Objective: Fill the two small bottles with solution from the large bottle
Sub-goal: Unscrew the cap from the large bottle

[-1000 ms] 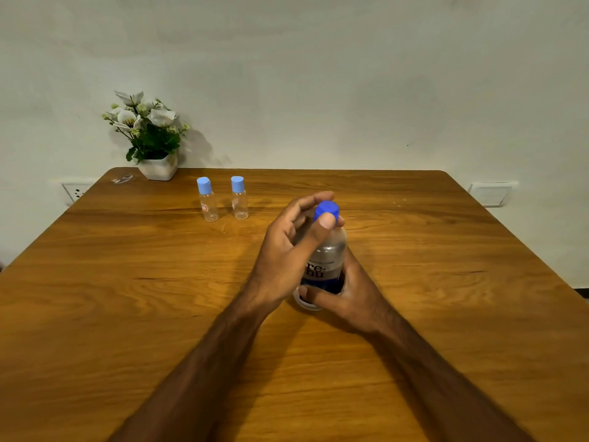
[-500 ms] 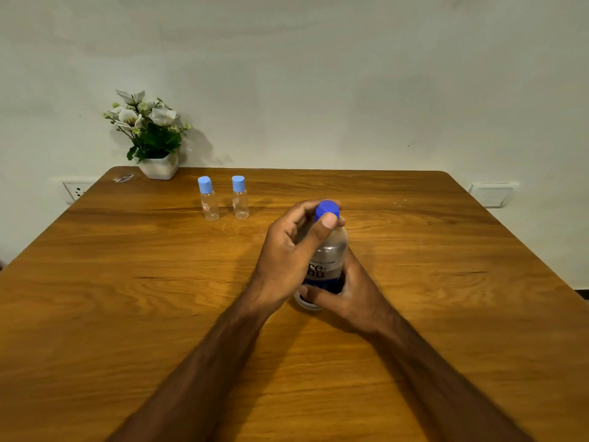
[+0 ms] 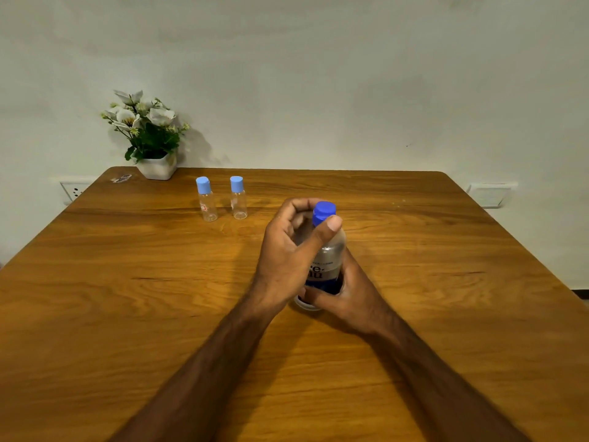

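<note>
Blue cap (image 3: 324, 211) is sitting pinched between my left hand (image 3: 288, 250) thumb and curled fingers, right on top of the large bottle (image 3: 326, 260). My right hand (image 3: 345, 290) is wrapping round the bottle's bottom, keeping it standing straight up on the wooden table (image 3: 127, 298). Both small bottles (image 3: 222, 199) are waiting, capped, at about ten o'clock, closer to my left hand.
</note>
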